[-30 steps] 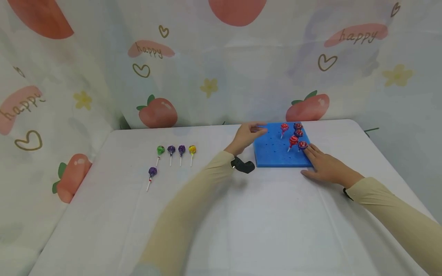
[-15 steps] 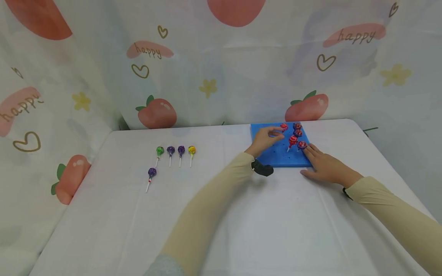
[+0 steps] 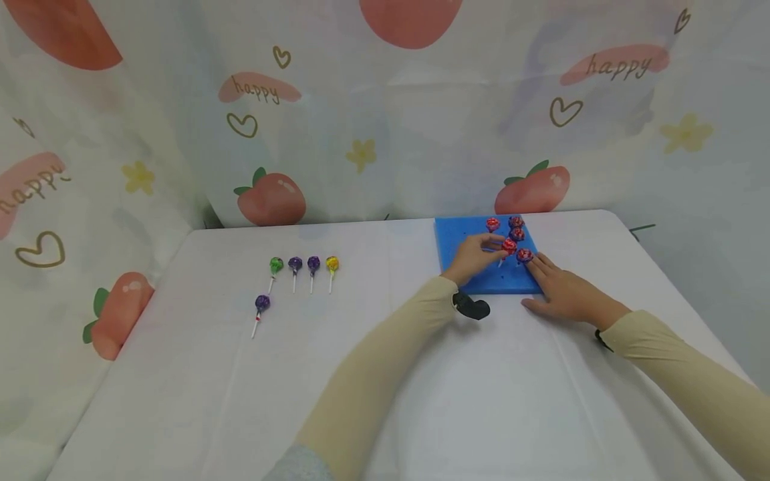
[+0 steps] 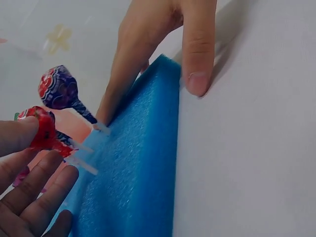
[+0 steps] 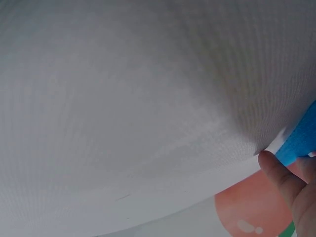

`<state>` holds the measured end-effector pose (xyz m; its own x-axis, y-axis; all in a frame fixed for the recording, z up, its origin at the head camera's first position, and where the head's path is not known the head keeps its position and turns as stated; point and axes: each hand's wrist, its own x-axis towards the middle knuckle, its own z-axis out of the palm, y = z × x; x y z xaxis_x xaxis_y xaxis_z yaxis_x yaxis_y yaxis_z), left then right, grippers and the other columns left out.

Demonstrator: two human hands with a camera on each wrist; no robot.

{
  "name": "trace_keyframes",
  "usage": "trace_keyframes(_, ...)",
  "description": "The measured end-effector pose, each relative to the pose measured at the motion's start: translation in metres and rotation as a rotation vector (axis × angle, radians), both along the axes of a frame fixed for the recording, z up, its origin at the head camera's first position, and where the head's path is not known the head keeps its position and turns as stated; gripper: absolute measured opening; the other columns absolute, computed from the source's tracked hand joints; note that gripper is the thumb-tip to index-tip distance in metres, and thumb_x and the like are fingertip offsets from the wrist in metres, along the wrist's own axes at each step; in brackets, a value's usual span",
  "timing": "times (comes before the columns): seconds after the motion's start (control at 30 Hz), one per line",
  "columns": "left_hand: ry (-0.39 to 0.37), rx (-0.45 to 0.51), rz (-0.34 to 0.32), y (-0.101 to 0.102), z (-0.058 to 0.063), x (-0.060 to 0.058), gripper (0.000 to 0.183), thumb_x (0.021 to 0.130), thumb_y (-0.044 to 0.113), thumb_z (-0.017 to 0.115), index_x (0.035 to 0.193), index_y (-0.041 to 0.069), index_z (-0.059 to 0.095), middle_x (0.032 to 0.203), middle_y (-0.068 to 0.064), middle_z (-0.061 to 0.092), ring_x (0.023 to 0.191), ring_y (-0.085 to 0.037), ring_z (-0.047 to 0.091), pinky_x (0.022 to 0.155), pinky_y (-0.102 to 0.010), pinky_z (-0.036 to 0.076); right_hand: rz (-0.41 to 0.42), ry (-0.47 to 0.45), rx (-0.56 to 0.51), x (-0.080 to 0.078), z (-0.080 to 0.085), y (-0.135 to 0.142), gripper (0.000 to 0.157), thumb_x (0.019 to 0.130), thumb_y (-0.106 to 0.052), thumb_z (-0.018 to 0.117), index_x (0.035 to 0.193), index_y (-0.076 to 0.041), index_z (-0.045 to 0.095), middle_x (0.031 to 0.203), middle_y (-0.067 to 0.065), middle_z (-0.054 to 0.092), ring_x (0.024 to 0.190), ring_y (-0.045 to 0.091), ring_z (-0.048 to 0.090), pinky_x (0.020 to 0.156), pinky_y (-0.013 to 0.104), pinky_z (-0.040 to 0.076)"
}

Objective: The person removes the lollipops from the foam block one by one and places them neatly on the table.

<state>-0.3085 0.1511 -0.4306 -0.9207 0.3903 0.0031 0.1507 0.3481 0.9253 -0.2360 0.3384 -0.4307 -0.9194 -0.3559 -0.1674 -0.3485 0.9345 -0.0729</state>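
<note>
My left hand is over the blue foam board, its thumb and fingers at the head of a red lollipop stuck upright in it. In the left wrist view the thumb presses that red wrapper from one side while fingertips meet it from below. Another red lollipop stands behind, and blue-and-red lollipops line the board's right side. Along the right edge of the foam lies my right hand, fingers extended against it, thumb on the tablecloth; the right wrist view catches its fingers beside the blue foam.
To the left on the white tablecloth lie loose lollipops: a green one, several purple ones, one of them the purple lollipop set apart nearer the front, and a yellow one. A printed curtain hangs behind the table.
My left hand has moved right and slightly toward the front, from the board's left edge past the rear red lollipop to the nearer red one. The right hand has stayed in place.
</note>
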Motion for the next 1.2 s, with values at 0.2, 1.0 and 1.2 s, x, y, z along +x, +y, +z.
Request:
trace_keyframes(0.2, -0.017, -0.049, 0.016, 0.0076, -0.005, 0.0026, 0.038, 0.086, 0.025, 0.068, 0.123, 0.017, 0.061, 0.113, -0.001, 0.069, 0.106, -0.01, 0.063, 0.084, -0.021, 0.052, 0.006, 0.009, 0.006, 0.0007, 0.0, -0.0008, 0.085, 0.088, -0.044, 0.058, 0.139, 0.015, 0.027, 0.148, 0.035, 0.022, 0.136, 0.051, 0.02, 0.103, 0.064, 0.03)
trace_keyframes(1.0, 0.0, 0.043, 0.038, 0.0056, -0.0009, 0.0095, 0.029, 0.09, 0.016, 0.063, 0.117, 0.008, 0.064, 0.104, -0.006, 0.072, 0.094, -0.01, 0.067, 0.076, -0.017, 0.052, -0.004, 0.005, 0.008, 0.0028, 0.0034, -0.0039, 0.084, 0.087, -0.042, 0.059, 0.139, 0.015, 0.027, 0.147, 0.036, 0.023, 0.136, 0.052, 0.02, 0.102, 0.064, 0.03)
trace_keyframes(1.2, -0.002, 0.089, 0.04, 0.0043, -0.0015, 0.0087, 0.029, 0.09, 0.015, 0.063, 0.117, 0.006, 0.064, 0.104, -0.008, 0.072, 0.095, -0.013, 0.067, 0.074, -0.017, 0.052, -0.001, 0.012, 0.005, 0.003, 0.0019, -0.0026, 0.084, 0.087, -0.042, 0.06, 0.139, 0.016, 0.027, 0.147, 0.036, 0.023, 0.136, 0.051, 0.02, 0.104, 0.063, 0.029)
